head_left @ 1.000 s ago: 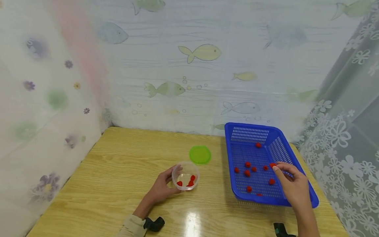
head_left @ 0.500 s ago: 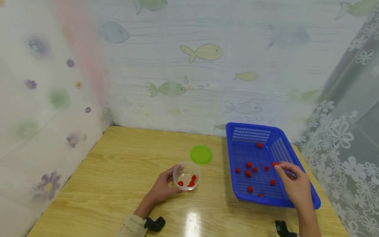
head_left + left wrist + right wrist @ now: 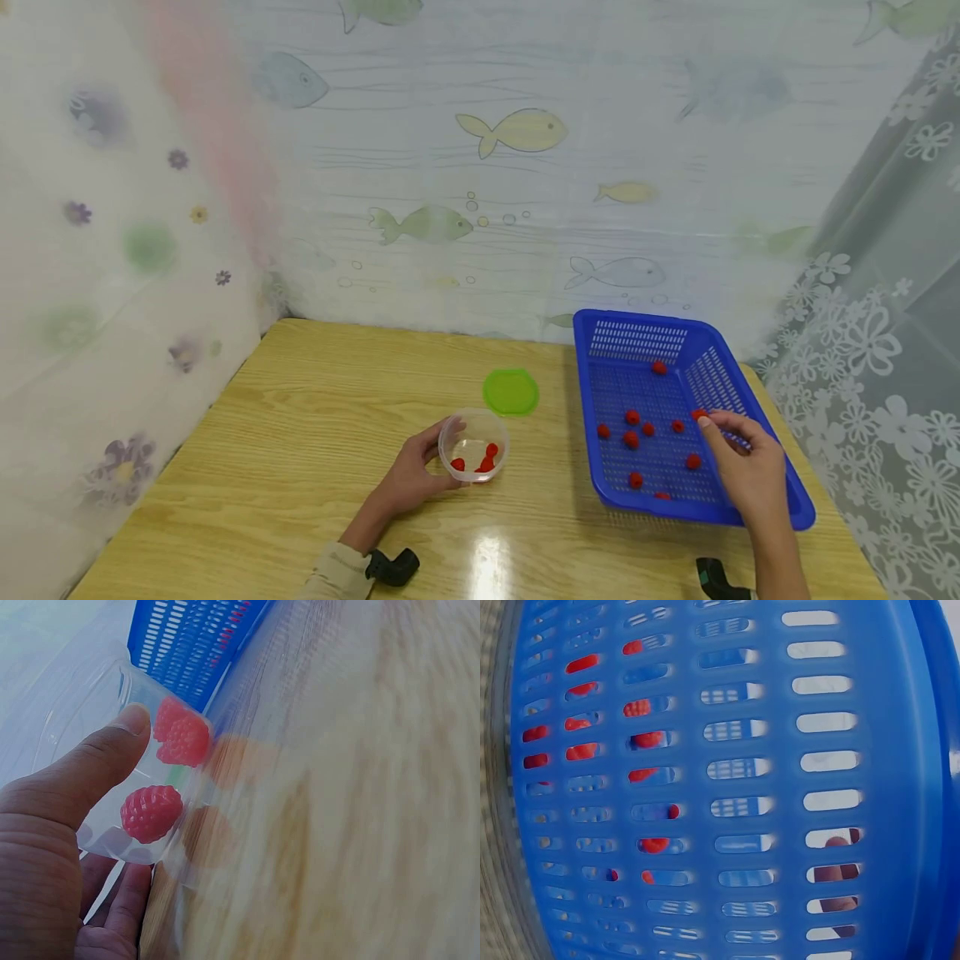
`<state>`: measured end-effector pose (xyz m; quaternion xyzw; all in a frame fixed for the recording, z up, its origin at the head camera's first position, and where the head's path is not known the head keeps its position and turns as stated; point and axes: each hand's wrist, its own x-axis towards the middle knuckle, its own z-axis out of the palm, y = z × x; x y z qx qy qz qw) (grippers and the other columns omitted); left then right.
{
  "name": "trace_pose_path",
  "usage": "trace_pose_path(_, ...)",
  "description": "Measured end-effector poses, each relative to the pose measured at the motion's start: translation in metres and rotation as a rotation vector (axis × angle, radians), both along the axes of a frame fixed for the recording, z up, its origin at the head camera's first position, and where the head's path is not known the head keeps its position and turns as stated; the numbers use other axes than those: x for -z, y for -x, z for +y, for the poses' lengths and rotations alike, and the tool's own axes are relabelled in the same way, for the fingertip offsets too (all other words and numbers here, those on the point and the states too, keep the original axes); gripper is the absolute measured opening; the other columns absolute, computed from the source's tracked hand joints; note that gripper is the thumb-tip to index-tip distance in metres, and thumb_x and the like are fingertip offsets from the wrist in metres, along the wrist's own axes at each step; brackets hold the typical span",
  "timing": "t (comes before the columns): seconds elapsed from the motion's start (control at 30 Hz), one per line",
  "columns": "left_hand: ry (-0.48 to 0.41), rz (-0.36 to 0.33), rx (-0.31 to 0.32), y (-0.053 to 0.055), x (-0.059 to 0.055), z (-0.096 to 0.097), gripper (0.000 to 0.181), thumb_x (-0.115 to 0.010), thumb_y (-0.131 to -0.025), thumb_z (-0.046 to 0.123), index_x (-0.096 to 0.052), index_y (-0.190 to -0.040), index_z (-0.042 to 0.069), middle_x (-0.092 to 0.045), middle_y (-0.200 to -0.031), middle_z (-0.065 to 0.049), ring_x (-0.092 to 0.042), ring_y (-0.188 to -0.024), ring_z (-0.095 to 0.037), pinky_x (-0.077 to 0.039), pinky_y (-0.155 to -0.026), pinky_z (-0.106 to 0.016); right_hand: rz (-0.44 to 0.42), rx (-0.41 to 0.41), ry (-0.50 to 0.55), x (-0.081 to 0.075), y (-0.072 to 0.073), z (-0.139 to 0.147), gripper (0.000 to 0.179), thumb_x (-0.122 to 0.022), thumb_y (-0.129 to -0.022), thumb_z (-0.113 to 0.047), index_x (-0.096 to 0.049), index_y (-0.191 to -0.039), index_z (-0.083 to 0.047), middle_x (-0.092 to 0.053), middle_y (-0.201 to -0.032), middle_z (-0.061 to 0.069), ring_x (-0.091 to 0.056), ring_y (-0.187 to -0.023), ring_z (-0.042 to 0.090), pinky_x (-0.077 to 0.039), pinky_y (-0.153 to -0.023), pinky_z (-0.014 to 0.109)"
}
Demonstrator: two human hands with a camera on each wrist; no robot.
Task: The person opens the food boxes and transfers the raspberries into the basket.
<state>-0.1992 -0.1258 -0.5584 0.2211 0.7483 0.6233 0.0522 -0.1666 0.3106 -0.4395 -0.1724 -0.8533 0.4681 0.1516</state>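
Observation:
My left hand [image 3: 412, 471] grips a clear round plastic tub [image 3: 472, 446] around its side, on the table left of the basket. Several red raspberries [image 3: 152, 814] lie in the tub, seen through its wall in the left wrist view. Over the right part of a blue slotted basket [image 3: 585, 392], my right hand [image 3: 750, 471] pinches one raspberry [image 3: 699, 415] between thumb and fingertips. More raspberries [image 3: 632, 439] are scattered on the basket's floor. In the right wrist view the basket's wall [image 3: 885, 750] hides most of the hand.
A bright green lid [image 3: 511, 392] lies on the wooden table [image 3: 330, 400] behind the tub. Patterned curtains [image 3: 517, 233] close off the back and both sides. The basket stands at the table's right side, its rim raised around the raspberries.
The right hand keeps its pinch on the raspberry and stays nearly in place over the basket. The whole head view has shifted very slightly; the tub and left hand look unchanged.

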Motion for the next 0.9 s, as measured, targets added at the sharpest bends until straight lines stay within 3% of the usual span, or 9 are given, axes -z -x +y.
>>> trace_pose_path(0.37,0.006,-0.004,-0.007,0.0002,0.0006,0.0005,0.088,-0.086,-0.081,0.007,-0.041,-0.156,0.013,-0.049,-0.154,-0.012,-0.047,-0.142,-0.031,-0.043,-0.108,-0.019,0.042,0.039,0.048,-0.0002,0.0008,-0.0003,0.037,-0.067,-0.099,-0.035,-0.068,-0.115,-0.002,-0.057,-0.097,-0.028,-0.052,-0.095,-0.008,-0.042,-0.078,0.002)
trace_pose_path(0.6,-0.002,0.001,0.0,0.0004,0.0013,-0.0002,0.089,-0.086,-0.081,0.007,-0.041,-0.157,0.014,-0.048,-0.154,-0.013,-0.047,-0.142,-0.032,-0.043,-0.108,-0.019,0.077,0.014,0.038,0.0011,-0.0006,0.0015,0.041,-0.067,-0.1,-0.034,-0.069,-0.124,-0.002,-0.059,-0.095,-0.031,-0.054,-0.095,-0.011,-0.042,-0.08,0.002)
trace_pose_path(0.9,-0.004,-0.006,-0.005,0.0002,0.0012,0.0003,0.089,-0.087,-0.081,0.008,-0.041,-0.156,0.016,-0.048,-0.154,-0.012,-0.047,-0.142,-0.031,-0.043,-0.108,-0.019,0.111,-0.034,0.015,-0.0029,-0.0025,-0.0019,0.038,-0.066,-0.1,-0.03,-0.069,-0.122,0.001,-0.06,-0.095,-0.033,-0.056,-0.094,-0.012,-0.043,-0.081,0.001)
